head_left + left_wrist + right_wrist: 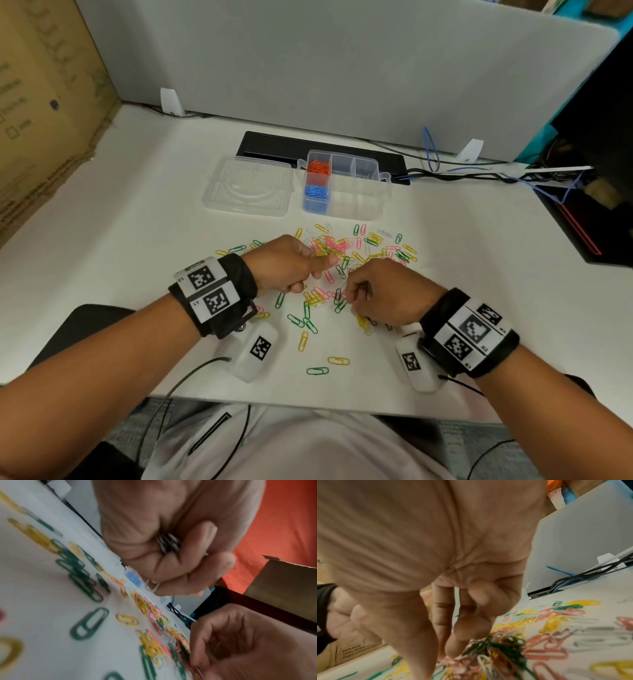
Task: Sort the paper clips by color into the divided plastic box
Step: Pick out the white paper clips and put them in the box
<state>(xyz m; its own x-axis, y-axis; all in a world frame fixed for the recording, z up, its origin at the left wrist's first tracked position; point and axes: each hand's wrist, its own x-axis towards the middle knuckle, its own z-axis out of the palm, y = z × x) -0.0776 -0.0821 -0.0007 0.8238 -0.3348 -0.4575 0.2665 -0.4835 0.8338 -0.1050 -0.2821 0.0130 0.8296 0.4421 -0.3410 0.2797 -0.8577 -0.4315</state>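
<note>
So far: orange and blue clips sit sorted in two cells of the box.
Left: green, yellow, pink, white clips strewn on the counter.
Left hand: grip curled round white clips.
Right hand: grip picks in the pile; catch unclear.
</note>
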